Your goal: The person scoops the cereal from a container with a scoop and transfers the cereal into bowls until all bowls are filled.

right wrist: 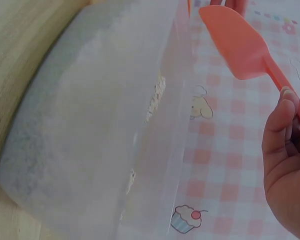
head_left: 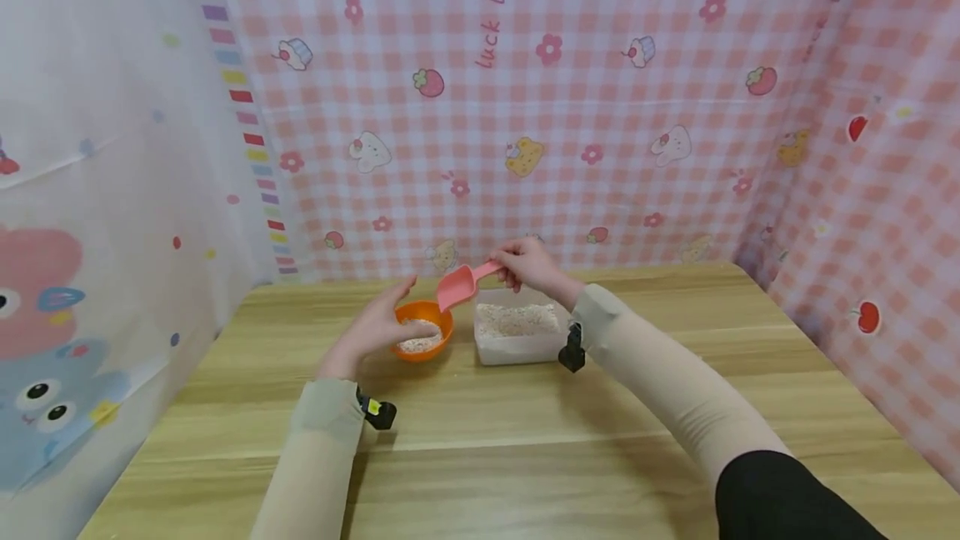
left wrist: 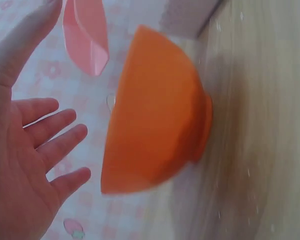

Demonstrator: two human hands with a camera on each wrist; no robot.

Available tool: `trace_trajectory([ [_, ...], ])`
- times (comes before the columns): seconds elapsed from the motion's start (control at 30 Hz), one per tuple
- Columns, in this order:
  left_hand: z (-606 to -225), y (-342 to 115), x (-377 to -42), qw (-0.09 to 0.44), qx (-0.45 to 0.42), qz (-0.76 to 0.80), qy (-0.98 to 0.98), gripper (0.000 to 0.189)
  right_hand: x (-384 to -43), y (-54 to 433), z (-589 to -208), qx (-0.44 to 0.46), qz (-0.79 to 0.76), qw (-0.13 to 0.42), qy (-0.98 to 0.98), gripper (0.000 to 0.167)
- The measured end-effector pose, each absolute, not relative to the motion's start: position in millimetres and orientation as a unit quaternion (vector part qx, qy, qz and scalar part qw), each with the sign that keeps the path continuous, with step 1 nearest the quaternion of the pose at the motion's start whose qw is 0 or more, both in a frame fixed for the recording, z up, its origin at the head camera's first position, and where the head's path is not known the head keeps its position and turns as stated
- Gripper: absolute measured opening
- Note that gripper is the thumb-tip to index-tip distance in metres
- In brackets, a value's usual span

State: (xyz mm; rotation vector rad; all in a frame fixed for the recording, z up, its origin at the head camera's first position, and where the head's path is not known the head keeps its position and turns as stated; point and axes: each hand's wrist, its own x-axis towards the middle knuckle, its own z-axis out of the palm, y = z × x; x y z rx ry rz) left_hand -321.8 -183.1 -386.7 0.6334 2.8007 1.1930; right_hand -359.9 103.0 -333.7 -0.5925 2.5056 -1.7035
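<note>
Wooden table [head_left: 525, 440], pink scoop [head_left: 456, 287], seemingly empty

Bowl [head_left: 423, 330] left of tub [head_left: 518, 333] (scoop [head_left: 463, 282] above)

A pink scoop [right wrist: 240, 42] is pinched by its handle in the right hand [right wrist: 287, 170], the blade held up and away from the curled fingers [right wrist: 279, 120]. Just beside the fingers, a translucent plastic container [right wrist: 90, 135] is seen on a wooden table [right wrist: 20, 45], pale grains clinging inside its wall. Pink checked cloth [right wrist: 225, 165] is stretched behind.
</note>
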Motion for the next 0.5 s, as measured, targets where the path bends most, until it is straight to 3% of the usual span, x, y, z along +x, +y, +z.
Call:
trace_trajectory([
  [0.23,-379,-165,-325,0.015,0.217,0.378,0.9,0.104,-360,118,-326,-0.166,-0.581,0.043,0.796,0.029],
  [0.5,-382,-149,-327,0.028,0.237,0.358,0.903,0.109,-359,147,-315,-0.165,-0.571,0.02,0.804,0.029],
])
